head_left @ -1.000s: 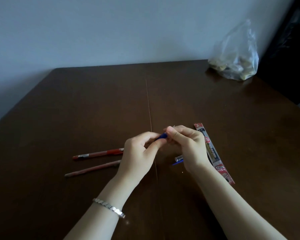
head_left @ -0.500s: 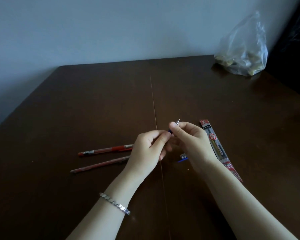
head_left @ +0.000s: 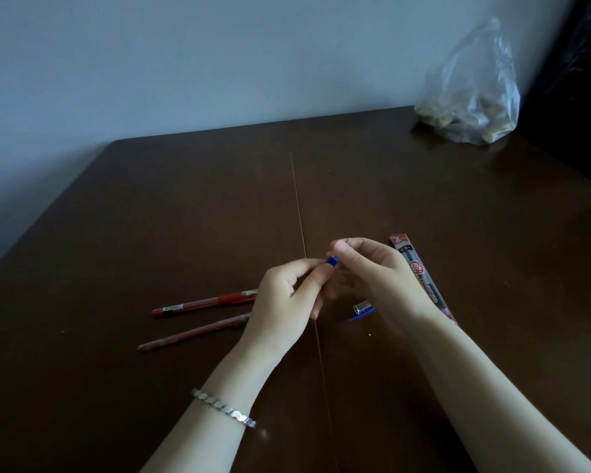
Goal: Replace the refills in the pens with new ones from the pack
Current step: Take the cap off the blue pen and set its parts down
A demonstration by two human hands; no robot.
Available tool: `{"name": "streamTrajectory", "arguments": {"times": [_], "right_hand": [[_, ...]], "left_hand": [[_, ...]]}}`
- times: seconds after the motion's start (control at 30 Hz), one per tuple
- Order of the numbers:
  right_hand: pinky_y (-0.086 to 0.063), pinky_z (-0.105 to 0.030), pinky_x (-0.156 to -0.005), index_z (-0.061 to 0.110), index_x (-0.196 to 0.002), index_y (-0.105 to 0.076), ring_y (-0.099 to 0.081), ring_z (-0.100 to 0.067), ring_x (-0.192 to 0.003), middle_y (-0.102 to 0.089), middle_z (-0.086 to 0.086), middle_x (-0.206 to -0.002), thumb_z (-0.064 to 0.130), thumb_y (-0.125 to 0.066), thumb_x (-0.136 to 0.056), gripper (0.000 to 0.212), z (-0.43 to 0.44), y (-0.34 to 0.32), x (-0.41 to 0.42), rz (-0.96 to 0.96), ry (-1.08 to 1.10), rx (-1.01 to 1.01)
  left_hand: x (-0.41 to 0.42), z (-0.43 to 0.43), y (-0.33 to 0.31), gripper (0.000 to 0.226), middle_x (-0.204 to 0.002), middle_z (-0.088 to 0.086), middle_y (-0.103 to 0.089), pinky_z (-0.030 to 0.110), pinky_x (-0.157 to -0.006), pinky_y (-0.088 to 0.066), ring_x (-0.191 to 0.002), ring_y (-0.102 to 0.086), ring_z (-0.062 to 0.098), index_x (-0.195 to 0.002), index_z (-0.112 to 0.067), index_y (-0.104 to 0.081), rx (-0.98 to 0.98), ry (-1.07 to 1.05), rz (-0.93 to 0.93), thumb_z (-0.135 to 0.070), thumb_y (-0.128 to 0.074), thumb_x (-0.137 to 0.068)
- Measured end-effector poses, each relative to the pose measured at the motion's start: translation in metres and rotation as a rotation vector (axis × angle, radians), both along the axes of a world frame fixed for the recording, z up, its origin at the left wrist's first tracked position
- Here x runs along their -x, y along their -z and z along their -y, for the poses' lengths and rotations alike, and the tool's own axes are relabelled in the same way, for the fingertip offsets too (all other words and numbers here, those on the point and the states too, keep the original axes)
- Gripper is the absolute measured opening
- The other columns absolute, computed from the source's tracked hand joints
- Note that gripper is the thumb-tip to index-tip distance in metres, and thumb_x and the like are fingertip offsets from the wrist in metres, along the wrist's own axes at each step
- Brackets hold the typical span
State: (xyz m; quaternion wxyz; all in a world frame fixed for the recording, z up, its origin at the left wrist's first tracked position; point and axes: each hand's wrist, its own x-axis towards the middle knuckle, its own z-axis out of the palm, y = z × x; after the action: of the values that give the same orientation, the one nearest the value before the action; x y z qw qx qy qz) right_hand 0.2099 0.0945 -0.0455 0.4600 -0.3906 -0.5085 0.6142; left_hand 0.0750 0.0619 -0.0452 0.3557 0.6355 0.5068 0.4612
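both hands pinch the blue pen: left hand steadies it, right hand twists the tip off.

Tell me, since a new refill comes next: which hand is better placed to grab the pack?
Probably the right hand: the refill pack lies just beside it, while the left hand sits farther off, gripping the blue pen piece.
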Motion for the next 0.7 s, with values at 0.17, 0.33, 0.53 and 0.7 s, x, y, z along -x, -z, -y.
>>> {"name": "streamTrajectory", "arguments": {"times": [0.17, 0.33, 0.53, 0.7], "right_hand": [[-0.054, -0.029, -0.06, 0.013, -0.083, -0.068, -0.063, -0.019, -0.057, -0.067, -0.004, -0.068, 0.015, -0.058, -0.084, 0.011, -0.0028, 0.0003, -0.0029, -0.034, -0.001, 0.038], [-0.055, -0.023, -0.058, 0.01, -0.075, -0.067, -0.063, -0.018, -0.055, -0.067, -0.002, -0.06, 0.022, -0.064, -0.076, 0.012, -0.0035, 0.0001, -0.0056, 0.031, -0.007, 0.052], [-0.047, -0.037, -0.073, 0.013, -0.075, -0.067, -0.06, -0.017, -0.061, -0.065, 0.002, -0.06, 0.039, -0.071, -0.058, 0.032, -0.0036, 0.0001, -0.0055, 0.099, 0.044, 0.066], [-0.045, -0.031, -0.07, 0.017, -0.075, -0.069, -0.057, -0.011, -0.064, -0.065, -0.003, -0.069, 0.015, -0.064, -0.079, 0.007, -0.005, -0.0001, -0.0075, 0.07, 0.066, 0.07]], "left_hand": [[0.0013, -0.0019, 0.0025, 0.023, -0.044, -0.011, -0.057, 0.019, -0.044, -0.039, -0.04, -0.045, 0.006, -0.074, -0.028, -0.065, 0.011, -0.008, -0.013, -0.018, -0.052, -0.09], [0.001, -0.0021, 0.0042, 0.018, -0.045, -0.014, -0.058, 0.021, -0.05, -0.043, -0.042, -0.048, 0.006, -0.079, -0.026, -0.065, 0.023, -0.003, -0.063, -0.019, -0.052, -0.09], [0.0017, -0.0025, 0.0053, 0.015, -0.047, -0.008, -0.058, 0.028, -0.051, -0.046, -0.042, -0.048, 0.007, -0.086, -0.02, -0.068, 0.023, -0.025, -0.064, -0.019, -0.053, -0.089], [0.0043, -0.0039, 0.0058, 0.016, -0.047, -0.014, -0.06, 0.016, -0.045, -0.038, -0.04, -0.047, 0.006, -0.082, -0.016, -0.067, 0.07, -0.013, -0.028, -0.019, -0.052, -0.089]]}}
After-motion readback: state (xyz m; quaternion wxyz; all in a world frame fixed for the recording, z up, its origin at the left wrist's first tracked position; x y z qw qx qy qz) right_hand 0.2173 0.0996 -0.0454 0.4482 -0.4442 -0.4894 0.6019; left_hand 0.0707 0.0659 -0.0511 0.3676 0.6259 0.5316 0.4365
